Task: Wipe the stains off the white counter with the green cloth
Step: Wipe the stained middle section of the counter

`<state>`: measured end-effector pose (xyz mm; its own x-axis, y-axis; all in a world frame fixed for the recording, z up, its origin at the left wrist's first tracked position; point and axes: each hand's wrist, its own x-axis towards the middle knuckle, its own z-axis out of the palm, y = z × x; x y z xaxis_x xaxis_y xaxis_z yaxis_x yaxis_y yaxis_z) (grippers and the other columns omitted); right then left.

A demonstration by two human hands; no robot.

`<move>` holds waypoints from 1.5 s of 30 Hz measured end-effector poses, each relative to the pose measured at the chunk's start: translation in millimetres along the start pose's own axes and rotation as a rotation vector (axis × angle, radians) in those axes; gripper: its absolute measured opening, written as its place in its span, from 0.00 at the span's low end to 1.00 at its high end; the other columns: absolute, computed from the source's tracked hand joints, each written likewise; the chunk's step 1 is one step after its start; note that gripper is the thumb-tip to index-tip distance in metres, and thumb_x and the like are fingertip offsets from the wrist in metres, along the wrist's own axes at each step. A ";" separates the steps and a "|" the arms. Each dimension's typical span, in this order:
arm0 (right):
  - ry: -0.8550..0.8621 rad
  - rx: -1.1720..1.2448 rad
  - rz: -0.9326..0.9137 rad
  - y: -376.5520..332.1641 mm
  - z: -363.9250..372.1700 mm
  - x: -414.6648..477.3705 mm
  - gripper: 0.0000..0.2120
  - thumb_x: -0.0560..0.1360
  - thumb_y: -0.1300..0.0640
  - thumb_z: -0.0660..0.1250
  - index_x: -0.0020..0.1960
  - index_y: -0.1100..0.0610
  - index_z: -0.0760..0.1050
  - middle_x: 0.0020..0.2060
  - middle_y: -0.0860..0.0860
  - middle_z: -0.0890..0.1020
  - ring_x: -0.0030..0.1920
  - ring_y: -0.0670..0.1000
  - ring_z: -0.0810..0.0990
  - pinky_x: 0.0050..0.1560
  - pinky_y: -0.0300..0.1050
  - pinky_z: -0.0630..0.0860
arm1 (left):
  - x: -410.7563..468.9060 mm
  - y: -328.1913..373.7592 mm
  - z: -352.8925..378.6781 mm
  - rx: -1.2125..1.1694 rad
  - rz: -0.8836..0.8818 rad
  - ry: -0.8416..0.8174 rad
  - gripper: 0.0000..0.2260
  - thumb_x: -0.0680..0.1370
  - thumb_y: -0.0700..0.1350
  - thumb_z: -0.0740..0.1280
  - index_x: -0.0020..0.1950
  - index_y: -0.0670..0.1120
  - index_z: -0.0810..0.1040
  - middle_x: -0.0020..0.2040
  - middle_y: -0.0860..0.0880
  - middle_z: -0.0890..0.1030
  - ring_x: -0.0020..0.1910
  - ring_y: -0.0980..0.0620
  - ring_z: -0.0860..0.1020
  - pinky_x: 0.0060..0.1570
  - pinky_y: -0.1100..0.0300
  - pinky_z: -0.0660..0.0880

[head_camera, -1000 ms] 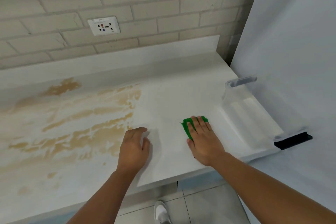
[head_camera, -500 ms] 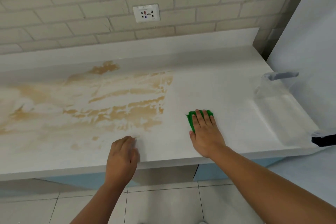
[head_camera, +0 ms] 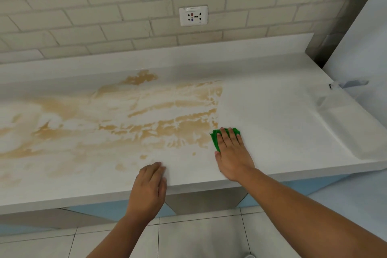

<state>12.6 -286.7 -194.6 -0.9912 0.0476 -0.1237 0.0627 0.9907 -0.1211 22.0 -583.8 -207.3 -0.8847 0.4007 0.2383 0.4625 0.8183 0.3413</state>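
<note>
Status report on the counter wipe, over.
Right hand flat on green cloth, at stain edge. Left hand resting on counter rim. Brown stains remain leftward. Nothing in the way.

Kitchen: tiled wall (head_camera: 104, 16), white counter (head_camera: 272, 111), wall socket (head_camera: 193, 15)
</note>
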 end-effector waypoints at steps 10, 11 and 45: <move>-0.013 0.001 0.004 -64.6 6.4 -1.1 0.31 0.82 0.45 0.43 0.80 0.58 0.40 0.79 0.54 0.41 0.79 0.56 0.38 0.78 0.55 0.39 | -13.9 -10.7 4.2 0.022 0.080 -0.051 0.21 0.83 0.52 0.55 0.71 0.42 0.72 0.72 0.45 0.70 0.72 0.45 0.66 0.71 0.50 0.64; -0.015 0.005 -0.001 -69.1 6.9 -1.9 0.31 0.82 0.45 0.43 0.80 0.58 0.40 0.79 0.54 0.41 0.79 0.56 0.38 0.78 0.55 0.39 | -14.3 -9.5 3.8 0.035 0.081 -0.060 0.22 0.83 0.53 0.54 0.72 0.42 0.71 0.73 0.45 0.70 0.72 0.45 0.66 0.72 0.51 0.62; 0.100 0.106 -0.199 118.2 -29.3 39.7 0.29 0.78 0.45 0.47 0.71 0.59 0.70 0.74 0.58 0.67 0.75 0.59 0.62 0.75 0.59 0.57 | 74.0 120.4 58.1 0.109 -0.261 -0.200 0.32 0.79 0.58 0.35 0.80 0.44 0.46 0.80 0.49 0.43 0.78 0.51 0.39 0.75 0.57 0.37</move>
<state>-22.8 -163.9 -185.0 -0.9916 -0.1293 0.0103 -0.1280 0.9631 -0.2369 8.8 -431.7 -201.5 -0.9713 0.2359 -0.0314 0.2194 0.9388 0.2656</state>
